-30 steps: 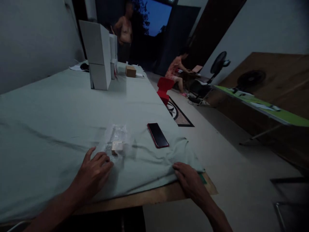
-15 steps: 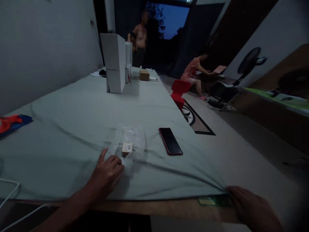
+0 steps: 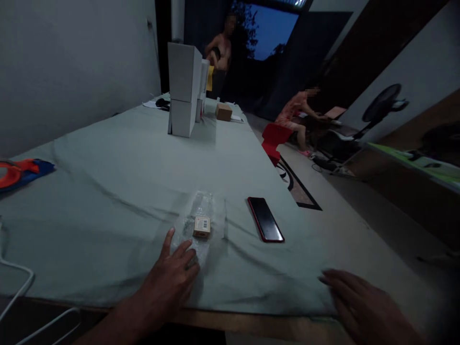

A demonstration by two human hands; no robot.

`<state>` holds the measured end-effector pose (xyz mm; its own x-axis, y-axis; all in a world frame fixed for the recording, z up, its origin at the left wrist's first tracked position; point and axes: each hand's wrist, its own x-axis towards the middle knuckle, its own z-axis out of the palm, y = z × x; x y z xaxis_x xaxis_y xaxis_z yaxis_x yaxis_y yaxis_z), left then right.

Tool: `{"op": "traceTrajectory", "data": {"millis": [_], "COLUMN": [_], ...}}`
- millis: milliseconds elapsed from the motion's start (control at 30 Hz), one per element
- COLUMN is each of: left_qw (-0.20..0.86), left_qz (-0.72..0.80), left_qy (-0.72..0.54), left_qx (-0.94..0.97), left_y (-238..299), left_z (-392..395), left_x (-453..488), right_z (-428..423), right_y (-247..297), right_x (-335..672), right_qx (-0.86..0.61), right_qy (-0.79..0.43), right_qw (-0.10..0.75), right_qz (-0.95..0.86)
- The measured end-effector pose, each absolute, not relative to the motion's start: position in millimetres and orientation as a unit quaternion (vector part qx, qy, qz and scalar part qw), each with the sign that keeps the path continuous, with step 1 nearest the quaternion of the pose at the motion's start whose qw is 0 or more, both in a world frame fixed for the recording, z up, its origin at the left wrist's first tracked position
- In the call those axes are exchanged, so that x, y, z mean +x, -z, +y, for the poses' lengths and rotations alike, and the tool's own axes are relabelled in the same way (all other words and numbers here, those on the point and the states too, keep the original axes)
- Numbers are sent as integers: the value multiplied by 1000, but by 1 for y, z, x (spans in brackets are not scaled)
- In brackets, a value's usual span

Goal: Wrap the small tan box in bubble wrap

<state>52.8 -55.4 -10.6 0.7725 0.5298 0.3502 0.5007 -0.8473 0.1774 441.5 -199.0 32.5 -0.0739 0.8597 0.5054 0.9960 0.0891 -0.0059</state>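
My left hand (image 3: 174,270) lies at the near left of a sheet of clear bubble wrap (image 3: 203,203), fingers spread and their tips touching its edge. On the wrap sits a small beige carton (image 3: 201,226) with a barcode label on top. My right hand (image 3: 359,302) is by the right front corner of the pale green tablecloth (image 3: 118,249), its fingers stretched out and nothing visible in them. Between the hands, farther back, a dark-screened phone (image 3: 266,219) with a red edge lies flat.
Tall white boxes (image 3: 182,86) and a brown box (image 3: 224,112) stand toward the far end. At left are an orange and blue item (image 3: 25,173) and a white cable (image 3: 27,275). A red chair (image 3: 275,141) and a seated person (image 3: 296,112) are beyond the right edge.
My right hand has let go of the tablecloth's corner, and the taut crease there has relaxed. My left hand stays by the bubble wrap, while the view has shifted a little.
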Motion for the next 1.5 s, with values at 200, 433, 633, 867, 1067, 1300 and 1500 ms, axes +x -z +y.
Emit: {"op": "traceTrajectory", "data": {"millis": [200,433,633,867,1067,1300,1500], "left_qw": [57,69,99,70,48,66,118], "left_qz": [277,293,311,309,328,298,293], "left_qy": [-116,-117,-136,-203,-187,-178,-275], "left_qx": [952,947,935,926,925,935,908], "left_y": [11,9,5,6,5,-6,-22], "left_z": [-61,-67,-74,-76,-75,-75,-86], "left_x": [56,55,48,42,42,46,60], "right_z": [-72,-31,-62,-84,-99,-117,-145], "right_y": [-82,-64,-43,-38,-37,-31,-35], "right_x": [272,244,270,275,278,278,264], "right_qx": [-555,-519,-485,-445,-424,-464,-506], "right_qy": [77,-210,-478,-548,-563,-484,-392], "right_qw": [162,270,539,618,629,631,596], "right_qz": [-812,-783,-495,-347,-330,-391,-484]}}
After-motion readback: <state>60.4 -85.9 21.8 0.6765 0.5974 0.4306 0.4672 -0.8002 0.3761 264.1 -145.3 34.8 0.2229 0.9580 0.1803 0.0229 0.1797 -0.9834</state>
